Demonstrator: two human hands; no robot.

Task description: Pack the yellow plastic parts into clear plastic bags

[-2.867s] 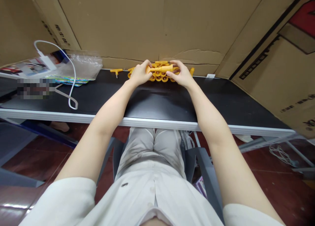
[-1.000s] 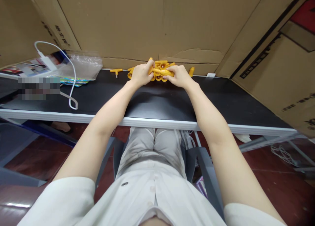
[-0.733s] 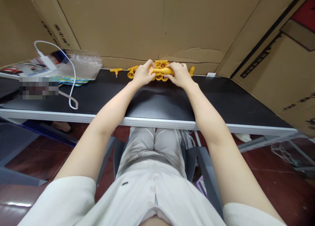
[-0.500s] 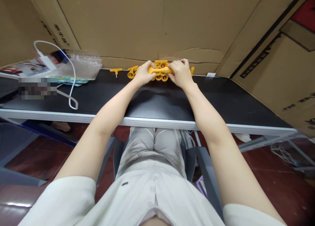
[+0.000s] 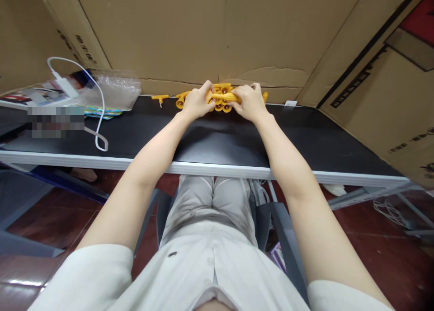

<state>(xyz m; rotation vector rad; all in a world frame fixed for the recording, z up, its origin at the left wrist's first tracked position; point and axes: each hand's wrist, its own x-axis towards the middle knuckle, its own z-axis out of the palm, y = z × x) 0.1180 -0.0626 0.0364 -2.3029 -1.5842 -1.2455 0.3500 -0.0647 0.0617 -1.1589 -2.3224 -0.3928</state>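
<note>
A yellow plastic piece with a ridged, narrow shaft [image 5: 222, 96] is held level between my two hands, over the far part of the black table. My left hand [image 5: 196, 102] pinches its left end between thumb and fingers. On the thicker right end, my right hand [image 5: 249, 101] is closed. Behind and below it lie several yellow pieces with round, cup-like ends [image 5: 226, 108], partly hidden by my hands. Left of my left hand is a yellow T-shaped handle with a small metal spiral tip [image 5: 160, 98].
Cardboard panels [image 5: 162, 30] stand along the table's back and right side. On the left are a white cable [image 5: 101, 94], a clear plastic bag [image 5: 118, 91] and colourful flat packets [image 5: 101, 112]. A small white tag [image 5: 290, 103] lies at the back right.
The yellow piece has turned or tilted slightly between my hands, and my left hand has shifted a little. The other things lie as before.
</note>
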